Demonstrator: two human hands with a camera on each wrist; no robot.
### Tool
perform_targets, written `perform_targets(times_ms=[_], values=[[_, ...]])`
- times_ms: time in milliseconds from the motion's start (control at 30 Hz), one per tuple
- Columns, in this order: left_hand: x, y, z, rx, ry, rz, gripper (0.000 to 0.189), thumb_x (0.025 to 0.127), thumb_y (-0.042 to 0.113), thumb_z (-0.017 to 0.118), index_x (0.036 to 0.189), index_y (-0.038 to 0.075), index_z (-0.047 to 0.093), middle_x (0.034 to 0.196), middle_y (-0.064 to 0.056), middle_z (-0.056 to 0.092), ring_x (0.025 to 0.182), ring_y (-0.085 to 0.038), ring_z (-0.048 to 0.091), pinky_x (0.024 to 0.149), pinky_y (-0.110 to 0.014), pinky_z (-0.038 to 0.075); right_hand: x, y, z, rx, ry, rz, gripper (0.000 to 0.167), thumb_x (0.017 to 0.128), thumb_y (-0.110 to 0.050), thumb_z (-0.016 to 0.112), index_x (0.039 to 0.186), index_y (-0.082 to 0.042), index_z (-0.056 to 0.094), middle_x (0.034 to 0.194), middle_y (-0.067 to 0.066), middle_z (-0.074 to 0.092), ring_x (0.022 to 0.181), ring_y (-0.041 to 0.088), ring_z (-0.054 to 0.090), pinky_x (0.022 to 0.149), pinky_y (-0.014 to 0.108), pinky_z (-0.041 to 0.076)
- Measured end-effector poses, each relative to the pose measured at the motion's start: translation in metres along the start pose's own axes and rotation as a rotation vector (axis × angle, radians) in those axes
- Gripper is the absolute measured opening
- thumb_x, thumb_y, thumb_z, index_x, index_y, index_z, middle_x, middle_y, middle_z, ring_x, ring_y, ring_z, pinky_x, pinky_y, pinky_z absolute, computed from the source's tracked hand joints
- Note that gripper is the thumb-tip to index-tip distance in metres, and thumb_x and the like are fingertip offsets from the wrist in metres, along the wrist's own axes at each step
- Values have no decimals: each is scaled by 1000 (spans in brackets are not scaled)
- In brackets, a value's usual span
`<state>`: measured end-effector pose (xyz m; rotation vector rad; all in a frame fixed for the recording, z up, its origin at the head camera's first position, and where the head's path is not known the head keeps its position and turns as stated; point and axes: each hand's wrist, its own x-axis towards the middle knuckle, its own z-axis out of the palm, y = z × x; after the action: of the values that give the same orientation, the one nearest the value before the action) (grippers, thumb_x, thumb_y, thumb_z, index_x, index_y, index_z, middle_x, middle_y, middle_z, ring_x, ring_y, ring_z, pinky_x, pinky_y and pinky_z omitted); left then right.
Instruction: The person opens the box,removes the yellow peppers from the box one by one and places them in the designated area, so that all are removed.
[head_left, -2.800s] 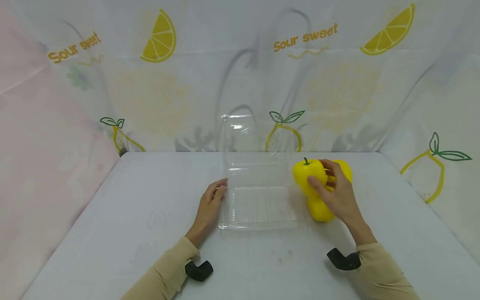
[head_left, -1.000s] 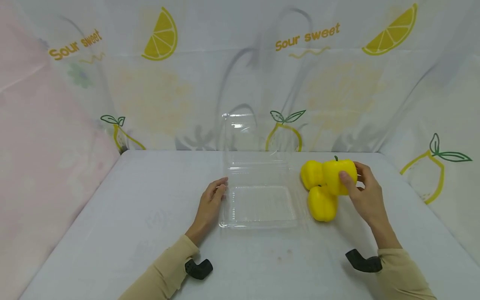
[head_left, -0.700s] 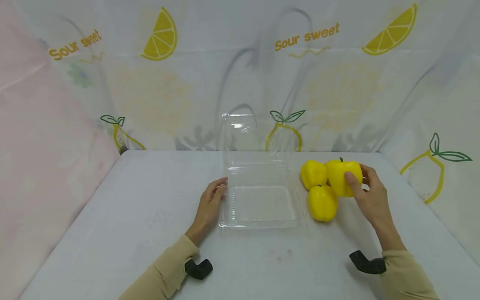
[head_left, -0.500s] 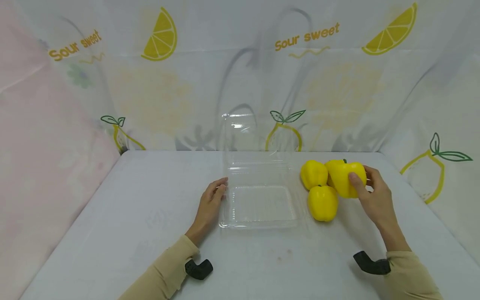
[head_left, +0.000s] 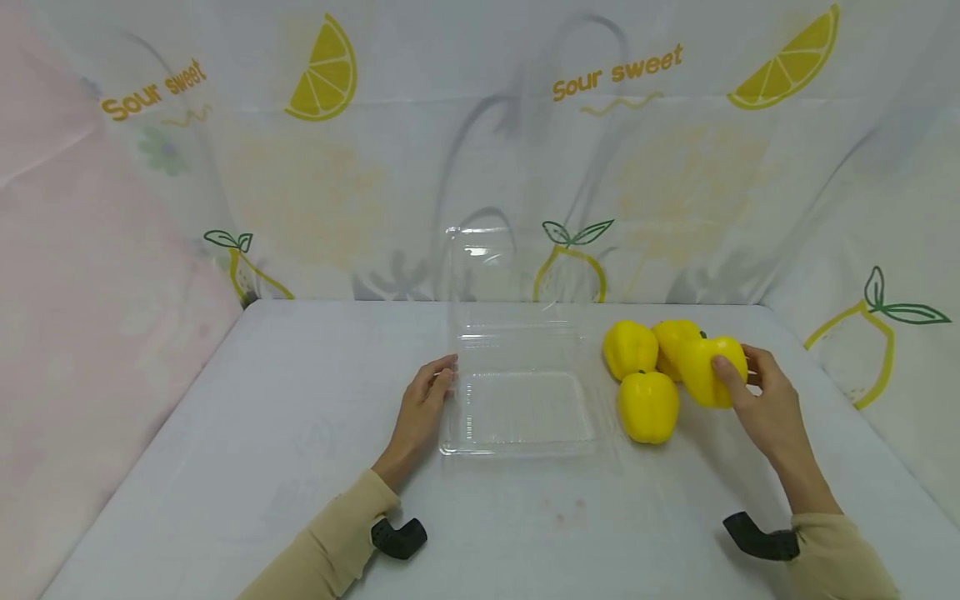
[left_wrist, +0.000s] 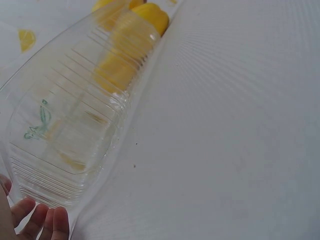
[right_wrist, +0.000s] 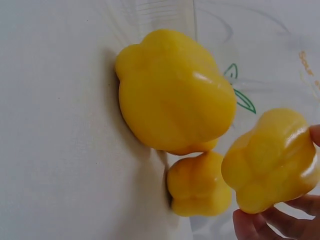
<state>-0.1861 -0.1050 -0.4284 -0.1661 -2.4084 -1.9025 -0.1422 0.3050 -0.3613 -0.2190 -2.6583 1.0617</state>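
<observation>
My right hand [head_left: 768, 408] grips a yellow bell pepper [head_left: 716, 372], thumb on the near side and fingers behind it. That pepper is tilted and hangs above the table, its underside lobes showing in the right wrist view [right_wrist: 270, 162]. Just left of it sit three more yellow bell peppers: a front one [head_left: 648, 407], a back left one [head_left: 630, 350], and one [head_left: 670, 337] partly hidden behind the held pepper. A clear plastic clamshell box [head_left: 525, 408] lies with its lid [head_left: 517, 275] raised at the back. Fingertips of my left hand [head_left: 417, 417] rest against its left wall.
White cloth covers the table [head_left: 247, 467]. Behind it hangs a lemon-printed backdrop [head_left: 420, 183]. The peppers stand close to the box's right side. A black wrist mount sits on each sleeve.
My right hand first lets go of one pepper beside the box, then takes another and draws it rightward and toward me, tilting it and uncovering the pepper behind. The left hand stays put.
</observation>
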Motion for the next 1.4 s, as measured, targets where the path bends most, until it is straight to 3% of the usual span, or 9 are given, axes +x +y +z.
perform_targets(times_ms=[200, 400, 833, 967, 1200, 1400], values=[[-11, 30, -3, 9, -12, -14, 39, 101, 19, 42, 135, 2, 47, 137, -16, 51, 121, -26, 51, 100, -39, 47, 0, 4, 0, -16, -16, 4, 65, 97, -43, 42, 141, 4, 31, 135, 31, 42, 114, 45, 42, 75, 35, 42], [-11, 29, -3, -16, -18, -16, 38, 101, 20, 42, 135, 2, 47, 135, -16, 51, 120, -26, 52, 99, -39, 48, -2, 8, -1, -29, -46, 19, 68, 97, -45, 41, 142, 4, 29, 135, 33, 40, 115, 47, 41, 78, 50, 44], [-11, 31, -3, -24, -17, -8, 38, 101, 18, 42, 134, 0, 47, 135, -19, 51, 122, -31, 51, 99, -40, 48, -3, 15, 0, -56, -113, 49, 71, 97, -48, 39, 142, 6, 27, 133, 35, 39, 114, 49, 40, 81, 57, 44], [-10, 28, -3, -24, -19, -11, 38, 101, 18, 42, 135, 0, 46, 135, -19, 50, 122, -31, 51, 99, -40, 48, -4, 18, 1, -59, -122, 39, 70, 98, -47, 40, 142, 6, 28, 132, 36, 40, 113, 49, 41, 79, 54, 45], [3, -2, 0, -41, -9, -15, 39, 101, 27, 44, 135, 9, 49, 136, -12, 52, 122, -25, 51, 100, -40, 47, -6, 21, 2, -55, -145, 46, 70, 98, -46, 40, 141, 8, 28, 132, 37, 39, 113, 49, 41, 81, 56, 45], [4, -7, 1, -26, 12, 3, 38, 100, 33, 45, 133, 14, 51, 132, -6, 54, 119, -19, 53, 97, -34, 49, -7, 25, 2, -59, -195, 59, 70, 98, -47, 37, 142, 8, 27, 135, 37, 37, 116, 51, 40, 84, 58, 44]])
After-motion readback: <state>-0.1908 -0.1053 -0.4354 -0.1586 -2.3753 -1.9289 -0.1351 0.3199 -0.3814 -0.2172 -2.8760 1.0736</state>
